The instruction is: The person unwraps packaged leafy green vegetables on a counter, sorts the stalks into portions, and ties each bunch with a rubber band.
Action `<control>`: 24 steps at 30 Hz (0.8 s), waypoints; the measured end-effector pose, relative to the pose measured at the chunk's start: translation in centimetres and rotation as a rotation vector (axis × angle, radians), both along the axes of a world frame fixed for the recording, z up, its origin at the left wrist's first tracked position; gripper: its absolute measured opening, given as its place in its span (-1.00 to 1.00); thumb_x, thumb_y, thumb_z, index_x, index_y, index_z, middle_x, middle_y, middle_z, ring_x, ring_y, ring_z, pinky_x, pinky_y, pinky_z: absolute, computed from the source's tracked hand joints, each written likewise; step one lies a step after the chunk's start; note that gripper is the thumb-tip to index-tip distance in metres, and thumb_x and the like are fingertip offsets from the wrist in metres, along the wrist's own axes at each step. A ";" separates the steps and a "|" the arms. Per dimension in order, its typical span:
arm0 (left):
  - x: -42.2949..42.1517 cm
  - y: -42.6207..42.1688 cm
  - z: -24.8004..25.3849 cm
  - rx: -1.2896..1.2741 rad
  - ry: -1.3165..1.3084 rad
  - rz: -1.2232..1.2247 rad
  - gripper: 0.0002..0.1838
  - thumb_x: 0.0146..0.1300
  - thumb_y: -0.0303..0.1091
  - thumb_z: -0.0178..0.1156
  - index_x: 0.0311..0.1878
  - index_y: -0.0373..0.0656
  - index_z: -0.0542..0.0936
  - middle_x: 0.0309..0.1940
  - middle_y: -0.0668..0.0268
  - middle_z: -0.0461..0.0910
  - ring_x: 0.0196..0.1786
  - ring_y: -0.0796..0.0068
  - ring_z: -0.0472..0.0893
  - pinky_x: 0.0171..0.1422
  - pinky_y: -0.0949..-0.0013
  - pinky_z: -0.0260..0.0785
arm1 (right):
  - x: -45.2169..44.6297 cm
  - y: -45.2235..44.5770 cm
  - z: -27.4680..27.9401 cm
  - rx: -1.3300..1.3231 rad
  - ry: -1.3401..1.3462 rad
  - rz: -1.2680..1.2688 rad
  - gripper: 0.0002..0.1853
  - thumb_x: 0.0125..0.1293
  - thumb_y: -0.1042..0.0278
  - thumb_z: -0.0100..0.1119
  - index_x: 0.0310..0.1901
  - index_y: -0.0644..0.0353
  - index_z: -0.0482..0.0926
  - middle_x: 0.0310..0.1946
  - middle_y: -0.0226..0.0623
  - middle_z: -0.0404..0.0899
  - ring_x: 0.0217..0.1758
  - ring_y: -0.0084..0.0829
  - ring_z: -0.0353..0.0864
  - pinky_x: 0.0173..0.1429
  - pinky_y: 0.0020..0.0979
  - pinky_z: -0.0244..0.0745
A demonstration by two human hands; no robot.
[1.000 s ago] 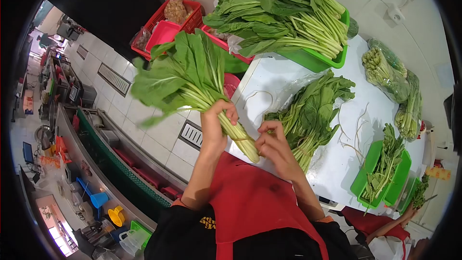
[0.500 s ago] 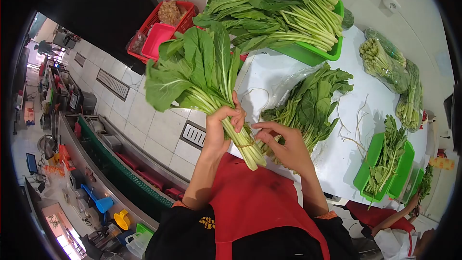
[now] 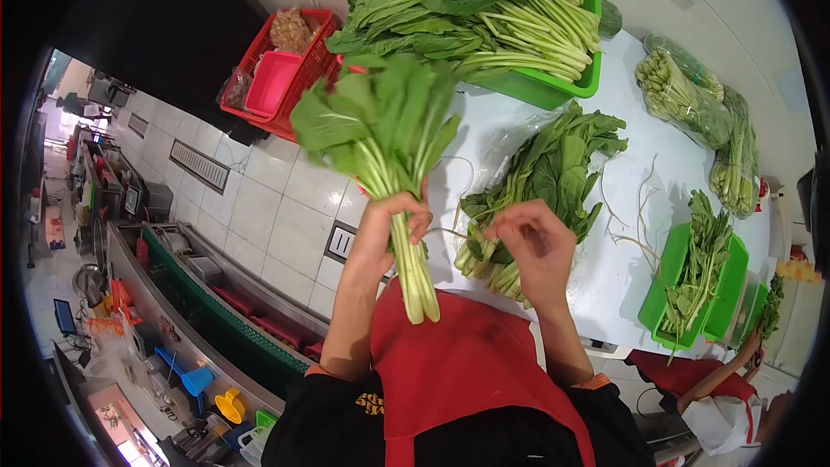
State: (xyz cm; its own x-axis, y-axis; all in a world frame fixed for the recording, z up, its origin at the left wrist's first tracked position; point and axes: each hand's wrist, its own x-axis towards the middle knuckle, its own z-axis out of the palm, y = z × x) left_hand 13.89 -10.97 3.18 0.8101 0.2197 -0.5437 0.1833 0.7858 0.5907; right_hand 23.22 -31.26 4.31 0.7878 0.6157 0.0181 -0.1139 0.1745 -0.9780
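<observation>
A bunch of leafy greens (image 3: 376, 134) hangs upright over the apron, leaves up and pale stems down. My left hand (image 3: 393, 220) is wrapped round its stems. To the right, my right hand (image 3: 538, 246) pinches the end of a thin tan tie (image 3: 448, 232), which stretches across to the stems. Just behind my right hand, a second bunch of greens (image 3: 553, 173) lies on clear plastic on the white table (image 3: 627, 294).
A green crate (image 3: 540, 91) heaped with greens stands at the table's back. Loose strings lie near green trays (image 3: 722, 294) at right. Bagged vegetables (image 3: 679, 95) rest by the wall. Red basket (image 3: 285, 112) at left. Another person's arm (image 3: 718, 376) is at lower right, holding greens.
The held bunch has swung more upright. The tie, earlier round its stems, now extends toward my right hand, which has moved away to the right.
</observation>
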 end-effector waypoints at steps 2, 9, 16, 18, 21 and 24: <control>0.0 0.1 -0.8 0.063 -0.048 -0.011 -0.62 0.11 -0.47 0.18 0.05 -0.21 0.46 -0.61 0.36 0.38 -0.61 0.51 0.39 -0.20 0.33 0.40 | -0.1 -1.2 2.0 0.095 -0.076 0.120 -0.84 0.31 0.63 0.24 -0.09 0.34 0.62 -0.17 -0.25 0.60 -0.18 -0.48 0.60 -0.02 -0.47 0.45; 0.0 2.0 -0.5 0.116 -0.172 0.006 -0.60 0.36 -0.25 0.23 0.14 -0.31 0.53 -0.08 0.24 0.61 -0.14 0.42 0.66 0.26 0.03 0.52 | 10.2 -8.8 2.1 -0.232 -0.634 -0.619 -0.82 0.40 0.46 0.18 -0.02 0.32 0.57 -0.13 -0.21 0.61 -0.08 -0.39 0.58 0.09 -0.39 0.45; 4.3 -4.0 2.0 0.031 -0.124 0.075 -0.65 0.41 -0.32 0.25 0.16 -0.28 0.54 0.03 0.22 0.61 0.13 0.40 0.61 0.27 0.20 0.50 | 4.3 -2.2 2.2 -0.575 -0.532 0.037 -0.14 0.07 0.09 0.58 0.35 0.24 0.38 0.15 -0.06 0.59 0.30 -0.14 0.52 0.40 -0.21 0.36; 5.0 -5.7 2.5 0.081 -0.151 0.089 -0.50 0.37 -0.32 0.30 0.30 -0.30 0.45 0.16 0.22 0.56 0.23 0.45 0.53 0.29 0.33 0.40 | 3.1 -0.4 1.4 -0.649 -0.691 0.154 -0.03 0.06 0.03 0.57 0.42 0.25 0.26 0.15 0.03 0.56 0.20 -0.06 0.61 0.33 -0.20 0.44; 5.0 -4.3 2.6 0.312 -0.144 -0.101 -0.32 0.32 -0.27 0.38 0.41 -0.29 0.33 0.25 0.16 0.49 0.25 0.41 0.50 0.29 0.31 0.37 | 3.6 -0.2 0.5 -0.681 -0.192 0.288 -0.11 0.15 0.11 0.50 0.42 0.28 0.25 0.08 0.00 0.57 0.02 -0.07 0.69 0.14 -0.21 0.58; 4.6 -2.6 0.7 0.563 -0.081 -0.202 -0.08 0.24 -0.21 0.45 0.51 -0.28 0.12 0.29 0.12 0.44 0.25 0.36 0.49 0.30 0.30 0.34 | 4.9 -2.0 -1.4 -0.244 0.435 0.473 -0.24 0.23 0.24 0.42 0.39 0.27 0.26 -0.04 -0.11 0.59 -0.15 -0.21 0.72 -0.11 -0.28 0.65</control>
State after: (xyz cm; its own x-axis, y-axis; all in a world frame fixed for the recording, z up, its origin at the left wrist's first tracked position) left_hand 18.50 -13.55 3.87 0.8999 0.2929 -0.3231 0.2332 0.3030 0.9240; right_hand 28.08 -33.21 2.88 0.3373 0.8415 -0.4220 -0.5145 -0.2106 -0.8312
